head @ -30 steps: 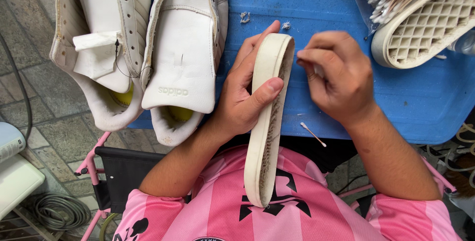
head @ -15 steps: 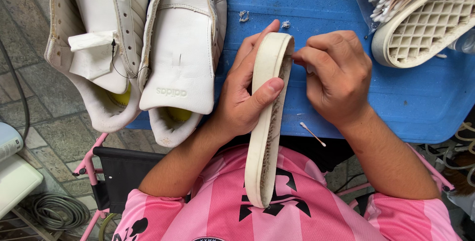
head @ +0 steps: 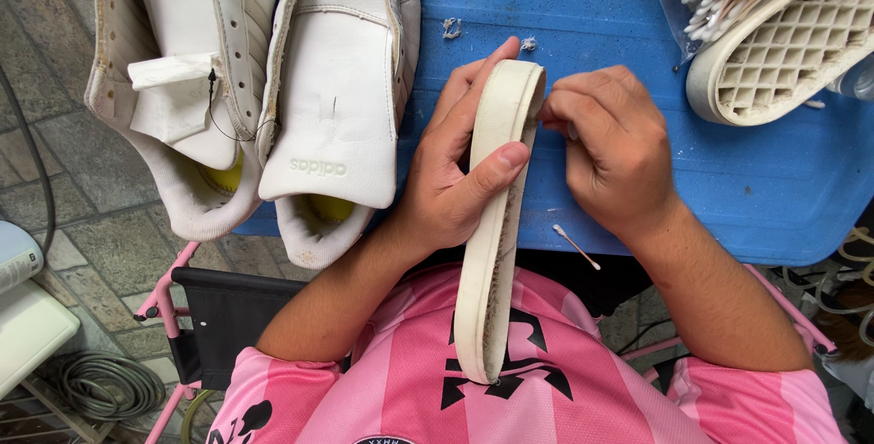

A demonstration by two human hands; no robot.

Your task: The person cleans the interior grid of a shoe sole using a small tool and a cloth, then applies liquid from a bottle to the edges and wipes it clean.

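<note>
Sole strip [head: 496, 216] gripped upright by left hand [head: 455, 171]; right hand [head: 610, 148] still pinched at its top edge, barely shifted; cotton swab [head: 575, 245] below.

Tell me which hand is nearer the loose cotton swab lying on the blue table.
Right. The right hand sits just above the cotton swab, its wrist nearly over it; the left hand is farther off, across the sole it grips.

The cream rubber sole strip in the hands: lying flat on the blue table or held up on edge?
Held up on edge. The left hand grips the cream rubber sole strip, its narrow side facing the camera, off the blue table.
</note>
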